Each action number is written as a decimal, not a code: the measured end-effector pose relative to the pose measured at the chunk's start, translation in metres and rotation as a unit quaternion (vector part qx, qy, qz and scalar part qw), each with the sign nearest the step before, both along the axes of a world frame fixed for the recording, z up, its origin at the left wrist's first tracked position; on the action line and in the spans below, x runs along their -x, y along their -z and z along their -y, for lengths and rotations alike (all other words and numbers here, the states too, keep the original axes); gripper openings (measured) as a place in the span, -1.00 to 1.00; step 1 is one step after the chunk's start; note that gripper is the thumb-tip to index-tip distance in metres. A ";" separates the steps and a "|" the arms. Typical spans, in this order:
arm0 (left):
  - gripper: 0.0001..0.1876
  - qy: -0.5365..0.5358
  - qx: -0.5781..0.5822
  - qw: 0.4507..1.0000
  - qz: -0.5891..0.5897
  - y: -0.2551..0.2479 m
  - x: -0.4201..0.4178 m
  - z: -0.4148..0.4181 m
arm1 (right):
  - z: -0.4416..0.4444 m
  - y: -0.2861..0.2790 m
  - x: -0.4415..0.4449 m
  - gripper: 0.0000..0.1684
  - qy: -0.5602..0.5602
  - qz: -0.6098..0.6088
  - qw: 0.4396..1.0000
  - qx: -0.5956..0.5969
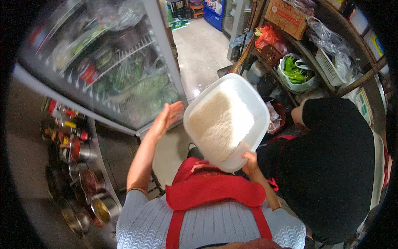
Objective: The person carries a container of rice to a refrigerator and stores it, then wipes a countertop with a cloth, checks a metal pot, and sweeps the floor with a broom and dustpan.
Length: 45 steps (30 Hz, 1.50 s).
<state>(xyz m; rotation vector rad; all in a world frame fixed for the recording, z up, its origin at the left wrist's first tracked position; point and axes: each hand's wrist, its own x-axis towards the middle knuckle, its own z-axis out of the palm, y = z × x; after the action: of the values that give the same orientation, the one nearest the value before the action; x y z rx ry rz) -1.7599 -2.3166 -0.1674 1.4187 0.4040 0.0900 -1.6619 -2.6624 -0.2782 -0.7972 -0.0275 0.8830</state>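
A translucent white plastic tub (264, 115) is tilted in front of my red apron (214, 193). Inside lies a pale powdery or fine-grained food (214, 127), heaped towards one side; I cannot tell flour from rice. My right hand (250, 163) grips the tub's near right corner. Off to the left of the tub, my left hand (168, 119) holds nothing, its fingers stretched out beside the edge of a glass refrigerator door (124, 84). Whether those fingers touch the door frame is unclear.
Close on my right bends a person in black (326, 168). Shelves there hold a bag of green peppers (293, 71) and a cardboard box (287, 17). Metal pots (104, 208) and jars line the left counter. A tiled floor (199, 46) runs ahead.
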 end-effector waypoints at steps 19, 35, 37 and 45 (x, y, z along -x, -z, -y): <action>-0.20 -0.098 0.208 0.964 -0.138 0.055 -0.247 -0.052 | -0.163 -0.004 -0.266 -0.44 0.093 0.018 0.990 0.101; -0.20 -0.191 0.290 0.937 -0.027 0.082 -0.382 -0.214 | -0.327 0.004 -0.490 -0.27 -0.125 0.054 0.988 0.073; -0.22 -0.210 0.268 0.939 -0.035 0.084 -0.402 -0.237 | -0.349 -0.002 -0.516 -0.23 -0.130 0.062 0.986 0.087; -0.25 -0.145 0.264 0.953 -0.035 0.059 -0.483 -0.335 | -0.428 -0.001 -0.603 -0.31 -0.114 0.062 0.987 0.095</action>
<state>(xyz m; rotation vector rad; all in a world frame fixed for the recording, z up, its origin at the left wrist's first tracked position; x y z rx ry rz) -1.2771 -1.9817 -0.2261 0.8284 0.6412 0.1584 -1.0590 -2.2339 -0.2776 -1.0402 -0.1481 1.0623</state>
